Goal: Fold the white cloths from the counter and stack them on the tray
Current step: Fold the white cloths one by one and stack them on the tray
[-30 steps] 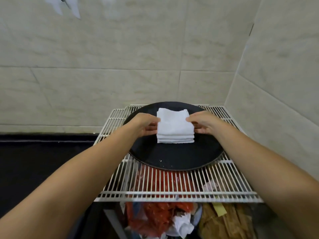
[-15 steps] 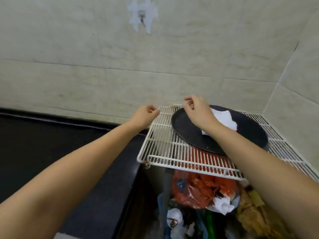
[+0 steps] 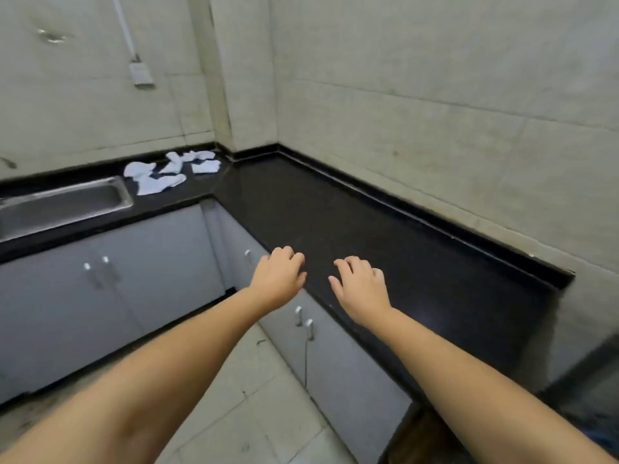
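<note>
Several crumpled white cloths [image 3: 167, 172] lie on the black counter [image 3: 335, 216] in the far corner, just right of the sink. My left hand [image 3: 279, 277] and my right hand [image 3: 360, 288] are stretched out side by side over the counter's near edge, fingers loosely curled, holding nothing. Both hands are far from the cloths. The tray and its stack of folded cloths are out of view.
A steel sink [image 3: 63, 202] is set into the counter at the left. Grey cabinet doors [image 3: 134, 279] with metal handles run below the L-shaped counter. Tiled walls rise behind it, and tiled floor [image 3: 254, 413] lies below my arms.
Both hands let go of the folded stack on the tray. My view swung left from the wire rack to the counter corner, and my hands now hover empty over the counter.
</note>
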{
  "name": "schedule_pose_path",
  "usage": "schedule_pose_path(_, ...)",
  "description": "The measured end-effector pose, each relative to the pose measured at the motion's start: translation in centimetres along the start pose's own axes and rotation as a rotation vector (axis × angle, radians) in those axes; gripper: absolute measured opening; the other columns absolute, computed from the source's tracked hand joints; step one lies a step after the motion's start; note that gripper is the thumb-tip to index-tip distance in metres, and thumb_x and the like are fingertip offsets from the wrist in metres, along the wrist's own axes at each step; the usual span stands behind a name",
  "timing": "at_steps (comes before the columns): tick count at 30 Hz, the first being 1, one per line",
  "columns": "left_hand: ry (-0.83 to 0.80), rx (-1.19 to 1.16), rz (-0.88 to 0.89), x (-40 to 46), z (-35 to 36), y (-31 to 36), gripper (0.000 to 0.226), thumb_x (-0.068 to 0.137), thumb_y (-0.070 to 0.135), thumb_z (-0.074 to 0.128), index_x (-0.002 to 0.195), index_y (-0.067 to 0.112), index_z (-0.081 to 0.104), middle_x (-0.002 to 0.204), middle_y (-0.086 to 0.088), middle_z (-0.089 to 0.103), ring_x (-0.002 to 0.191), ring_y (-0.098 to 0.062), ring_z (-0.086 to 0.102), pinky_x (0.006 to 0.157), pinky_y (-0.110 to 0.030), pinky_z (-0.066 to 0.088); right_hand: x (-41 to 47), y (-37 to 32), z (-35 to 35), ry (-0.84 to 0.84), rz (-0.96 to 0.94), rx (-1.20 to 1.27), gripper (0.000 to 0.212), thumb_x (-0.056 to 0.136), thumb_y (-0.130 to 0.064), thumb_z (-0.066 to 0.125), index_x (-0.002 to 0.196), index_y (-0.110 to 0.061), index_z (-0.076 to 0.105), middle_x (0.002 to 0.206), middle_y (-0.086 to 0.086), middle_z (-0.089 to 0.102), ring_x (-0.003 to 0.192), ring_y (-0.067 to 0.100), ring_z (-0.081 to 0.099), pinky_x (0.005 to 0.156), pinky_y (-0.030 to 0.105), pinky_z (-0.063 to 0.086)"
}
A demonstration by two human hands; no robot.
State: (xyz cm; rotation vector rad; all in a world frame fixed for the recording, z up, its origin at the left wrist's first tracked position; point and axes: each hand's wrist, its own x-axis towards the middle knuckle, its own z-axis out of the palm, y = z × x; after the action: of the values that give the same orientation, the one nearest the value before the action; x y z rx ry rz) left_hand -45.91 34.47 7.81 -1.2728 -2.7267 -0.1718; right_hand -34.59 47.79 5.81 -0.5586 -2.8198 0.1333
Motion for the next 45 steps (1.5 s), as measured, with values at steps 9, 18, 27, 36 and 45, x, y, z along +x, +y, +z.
schedule_pose_path(9,-0.069,0.062,-0.285,-2.6,3.6,-14.9,0.033,0.096,0.037,0.040,0.121,0.017,0.049,0.122,-0.006,0.049,0.118,-0.025,0.044,0.095,-0.036,0.034,8.9,-11.4,8.9,-0.221,-0.208,-0.030,0.043,0.100,-0.041,0.032,0.136,-0.018,0.039,0.137,0.005,0.042,0.124,0.025,0.042,0.096,0.040,0.034)
schedule_pose_path(18,-0.126,-0.012,-0.388,10.5,5.7,-27.2,0.037,0.097,0.037,0.039,0.127,0.017,0.045,0.126,-0.007,0.049,0.121,-0.026,0.043,0.097,-0.037,0.035,26.9,-15.4,14.4,-0.258,-0.286,-0.029,0.042,0.100,-0.041,0.031,0.135,-0.018,0.040,0.134,0.005,0.045,0.121,0.024,0.044,0.096,0.039,0.035)
schedule_pose_path(27,-0.158,-0.065,-0.558,20.2,7.7,-41.5,0.038,0.097,0.037,0.038,0.129,0.018,0.046,0.129,-0.006,0.049,0.122,-0.025,0.043,0.097,-0.037,0.036,44.1,-21.0,19.9,-0.333,-0.347,-0.075,0.043,0.101,-0.042,0.028,0.135,-0.018,0.039,0.130,0.006,0.048,0.119,0.024,0.046,0.096,0.039,0.036)
schedule_pose_path(36,-0.166,-0.077,-0.580,30.5,11.8,-60.4,0.034,0.096,0.031,0.041,0.126,0.016,0.047,0.124,-0.006,0.050,0.117,-0.025,0.045,0.093,-0.037,0.038,61.4,-32.1,28.9,-0.378,-0.373,-0.015,0.041,0.101,-0.040,0.028,0.132,-0.017,0.040,0.132,0.007,0.047,0.124,0.027,0.042,0.098,0.041,0.033)
schedule_pose_path(45,-0.284,-0.027,-0.538,39.9,14.3,-77.2,0.029,0.094,0.024,0.042,0.120,0.013,0.050,0.123,-0.007,0.052,0.117,-0.027,0.046,0.092,-0.039,0.039,74.1,-42.8,35.5,-0.446,-0.397,0.089,0.038,0.099,-0.033,0.039,0.133,-0.016,0.043,0.131,0.004,0.049,0.122,0.025,0.045,0.096,0.038,0.038)
